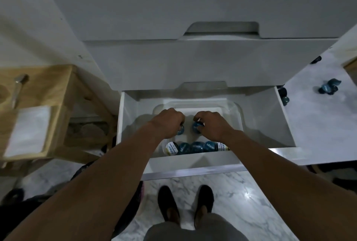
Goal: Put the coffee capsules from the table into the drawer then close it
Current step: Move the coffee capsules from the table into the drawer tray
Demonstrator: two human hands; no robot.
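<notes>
Pinching one capsule [197, 126] each, both hands [170, 120] are lowered into the open drawer [286, 125], while more are left on the table [318, 125].

Home kitchen. White handleless cabinet [193, 9] with stacked fronts, its bottom drawer [193, 161] pulled open, coffee capsules [190, 147] stored inside. Marble-look bench [318, 117] right of the drawer, wooden shelf unit [48, 90] left, marble floor [231, 202] below.
</notes>
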